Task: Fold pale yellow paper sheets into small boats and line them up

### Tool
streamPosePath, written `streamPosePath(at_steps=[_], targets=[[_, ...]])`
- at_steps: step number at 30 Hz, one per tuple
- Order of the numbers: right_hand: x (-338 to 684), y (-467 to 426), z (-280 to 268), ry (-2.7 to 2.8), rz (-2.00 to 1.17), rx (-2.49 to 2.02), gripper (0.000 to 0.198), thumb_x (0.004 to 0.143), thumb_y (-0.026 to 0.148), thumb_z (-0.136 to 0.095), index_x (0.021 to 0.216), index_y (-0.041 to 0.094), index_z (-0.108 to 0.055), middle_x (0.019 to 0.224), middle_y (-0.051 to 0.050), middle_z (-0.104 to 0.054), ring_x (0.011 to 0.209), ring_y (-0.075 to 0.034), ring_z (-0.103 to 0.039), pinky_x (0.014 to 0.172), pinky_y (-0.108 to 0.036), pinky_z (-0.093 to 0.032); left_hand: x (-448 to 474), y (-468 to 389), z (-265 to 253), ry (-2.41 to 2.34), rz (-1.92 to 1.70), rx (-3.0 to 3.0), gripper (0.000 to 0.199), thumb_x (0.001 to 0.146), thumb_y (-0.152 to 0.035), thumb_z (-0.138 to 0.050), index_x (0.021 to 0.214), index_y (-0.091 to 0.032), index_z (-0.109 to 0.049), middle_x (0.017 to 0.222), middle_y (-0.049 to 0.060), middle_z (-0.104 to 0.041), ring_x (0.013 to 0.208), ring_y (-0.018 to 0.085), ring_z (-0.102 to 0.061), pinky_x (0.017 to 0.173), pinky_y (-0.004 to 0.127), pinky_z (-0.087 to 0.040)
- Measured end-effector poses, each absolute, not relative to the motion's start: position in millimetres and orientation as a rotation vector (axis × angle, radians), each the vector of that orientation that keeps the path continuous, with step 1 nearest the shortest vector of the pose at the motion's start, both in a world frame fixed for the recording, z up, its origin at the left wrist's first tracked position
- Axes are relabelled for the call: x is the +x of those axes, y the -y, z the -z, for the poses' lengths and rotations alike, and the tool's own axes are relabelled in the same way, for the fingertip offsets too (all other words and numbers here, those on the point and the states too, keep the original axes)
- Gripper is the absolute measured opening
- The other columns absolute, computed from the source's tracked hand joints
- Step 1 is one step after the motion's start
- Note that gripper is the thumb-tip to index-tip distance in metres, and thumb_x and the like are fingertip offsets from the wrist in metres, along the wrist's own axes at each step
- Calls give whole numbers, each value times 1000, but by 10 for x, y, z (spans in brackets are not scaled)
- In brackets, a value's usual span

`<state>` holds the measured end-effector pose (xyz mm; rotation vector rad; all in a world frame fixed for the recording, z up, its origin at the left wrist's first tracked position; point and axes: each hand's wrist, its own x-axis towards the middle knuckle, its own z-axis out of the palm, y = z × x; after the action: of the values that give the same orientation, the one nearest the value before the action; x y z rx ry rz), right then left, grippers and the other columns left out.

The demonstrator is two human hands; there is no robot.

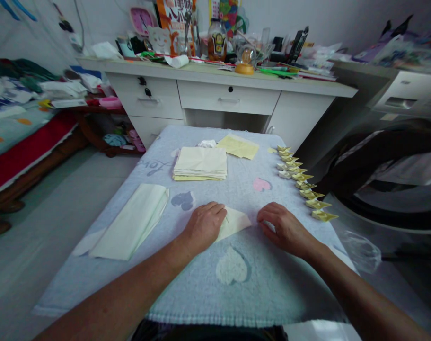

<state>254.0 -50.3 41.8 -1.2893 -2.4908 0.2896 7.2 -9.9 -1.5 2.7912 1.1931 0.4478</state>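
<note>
A folded piece of pale yellow paper [236, 222] lies on the cloth-covered table, its narrow tip pointing right. My left hand [206, 225] is closed over its left part, fingers curled down onto the paper, so that side is hidden. Just right of the tip, apart from the paper, my right hand [284, 229] hovers low over the cloth. Its fingers are loosely bent, a small gap shows between thumb and forefinger, and nothing is visible in it. Beyond my hands sits a stack of cream and yellow paper sheets [200, 163].
Small folded paper boats [309, 194] line the table's right edge. A folded pale green sheet [132, 222] lies at left, a loose yellow sheet [239, 146] at the back. Behind stands a cluttered white desk [229, 97]; a front-loading washing machine [407, 99] is at right.
</note>
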Motion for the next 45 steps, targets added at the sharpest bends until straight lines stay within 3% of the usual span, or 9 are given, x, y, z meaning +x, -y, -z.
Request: streamPosePath(at_steps=[3,7,9,18,23,27,31,45], targets=[[2386,384,-464,2460,-407,-1285,16,81,13,-60,96,17,-61,99,-9,-63,96,-22,-54,86,-37,-45,74,107,-37,-1195,-412,2763,20,86,-12,-53,100,-15,-66,109,10,-68,101,24,-61,89,39,-50],[2176,259,-408,2565,-484,-1187,50,71,22,-74,117,18,-56,117,-13,-56,107,-26,-49,92,-43,-42,69,110,-66,-1190,-361,2748,18,88,-14,-51,99,-18,-65,103,7,-68,100,22,-61,89,36,-50],[2126,209,-343,2609,-514,-1179,55,68,24,-77,119,19,-55,117,-12,-55,107,-26,-48,92,-44,-41,56,102,-64,-1189,-366,2719,19,88,-14,-50,101,-18,-64,102,6,-67,99,20,-61,89,35,-50],[2193,137,-229,2571,-623,-1128,38,73,25,-75,109,22,-61,117,-8,-55,108,-25,-47,93,-42,-38,-32,83,-80,-1134,-490,2512,16,83,-10,-53,92,-19,-65,108,5,-65,104,20,-58,92,34,-47],[2202,155,-255,2533,-667,-1104,30,79,26,-68,108,22,-62,115,-9,-56,108,-25,-48,93,-43,-37,-61,105,-62,-1090,-611,2414,8,87,-24,-57,90,-19,-63,111,6,-63,106,20,-55,94,36,-44],[2215,165,-242,2496,-676,-1088,29,80,26,-67,108,22,-64,116,-9,-55,109,-25,-47,95,-44,-36,-81,141,-59,-1039,-630,2406,27,77,-41,-69,93,-20,-62,117,7,-61,110,24,-53,95,41,-42],[2226,165,-220,2483,-696,-1097,30,80,27,-67,110,22,-63,118,-9,-55,111,-25,-46,97,-44,-35,-97,159,-53,-1034,-620,2408,41,64,-39,-80,97,-21,-62,121,8,-59,113,26,-51,97,42,-41],[2257,148,-195,2458,-785,-1085,33,81,33,-67,113,24,-62,122,-9,-53,115,-26,-45,100,-45,-33,-128,112,-51,-1020,-633,2350,27,72,-37,-74,92,-21,-63,120,6,-61,113,24,-53,98,41,-42]])
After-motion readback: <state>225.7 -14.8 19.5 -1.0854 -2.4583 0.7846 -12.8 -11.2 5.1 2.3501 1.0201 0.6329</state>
